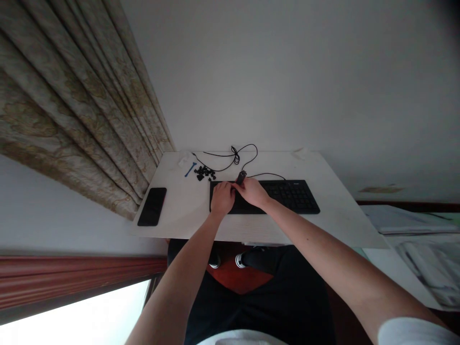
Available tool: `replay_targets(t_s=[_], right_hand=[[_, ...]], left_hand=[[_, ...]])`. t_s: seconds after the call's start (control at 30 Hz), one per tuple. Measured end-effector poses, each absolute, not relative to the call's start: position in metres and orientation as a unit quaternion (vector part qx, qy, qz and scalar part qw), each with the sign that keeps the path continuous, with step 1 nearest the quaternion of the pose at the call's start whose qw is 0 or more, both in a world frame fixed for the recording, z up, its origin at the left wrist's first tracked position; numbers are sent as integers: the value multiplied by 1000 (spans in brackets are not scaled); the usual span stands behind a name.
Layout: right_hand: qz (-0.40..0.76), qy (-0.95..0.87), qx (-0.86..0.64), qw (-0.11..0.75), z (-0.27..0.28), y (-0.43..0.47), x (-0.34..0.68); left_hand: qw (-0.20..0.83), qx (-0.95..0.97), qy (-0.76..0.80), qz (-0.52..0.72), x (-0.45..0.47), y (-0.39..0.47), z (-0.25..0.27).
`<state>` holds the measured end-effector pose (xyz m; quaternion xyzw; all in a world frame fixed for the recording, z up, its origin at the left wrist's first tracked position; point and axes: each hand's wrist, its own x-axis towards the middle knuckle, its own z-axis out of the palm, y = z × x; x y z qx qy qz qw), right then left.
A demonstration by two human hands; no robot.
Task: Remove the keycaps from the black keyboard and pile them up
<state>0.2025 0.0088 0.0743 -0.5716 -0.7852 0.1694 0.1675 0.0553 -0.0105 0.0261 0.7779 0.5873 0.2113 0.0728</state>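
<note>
I can't see the part of the keyboard [291, 195] under the left hand [223, 197]. The right hand [253, 191] hides the lower end of the dark tool [241, 177]; my view's left edge crops the curtain [82, 100].

- White sleeve [409, 330] at four o'clock, short, its edge curving round the right arm.
- White top [244, 338] at six o'clock, only its lower part in sight.
- Black trousers [287, 297], plain, spreading from five to seven o'clock.
- Dark shoes [214, 262] towards six o'clock, white at the edges.
- Both forearms [194, 258] bare, the right one marked by a small spot [308, 238].
</note>
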Motion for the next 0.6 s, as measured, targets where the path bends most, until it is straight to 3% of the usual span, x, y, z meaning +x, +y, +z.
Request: replay_targets(t_s=[0.13,0.6], right_hand=[[189,-776,-573,186,74,13,206],[170,-798,-563,130,87,21,204]], left_hand=[[70,778,590,205,56,-10,27],[61,782,590,190,56,-11,28]])
